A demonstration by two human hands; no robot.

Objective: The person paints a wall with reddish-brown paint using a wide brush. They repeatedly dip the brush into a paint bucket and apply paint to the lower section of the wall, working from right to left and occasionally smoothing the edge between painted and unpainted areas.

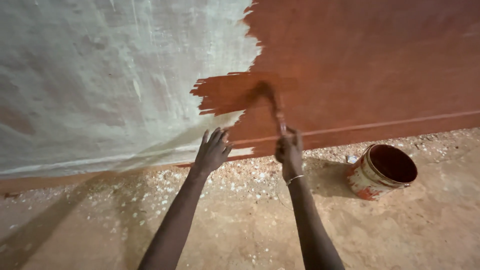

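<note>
Head view: right hand (289, 151) fingers wrapped round raised paintbrush (274, 107), left hand (212, 151) fingers spread flat against wall (100, 75).

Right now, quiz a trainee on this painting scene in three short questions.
1. True or false: the right hand grips the brush.
2. The paint bucket stands: A) left of both arms, B) right of both arms, C) between them.
3. What does the left hand touch?

Key: 1 true. 2 B. 3 The wall, fingers spread near its base, at the edge of the unpainted pale part.
</note>
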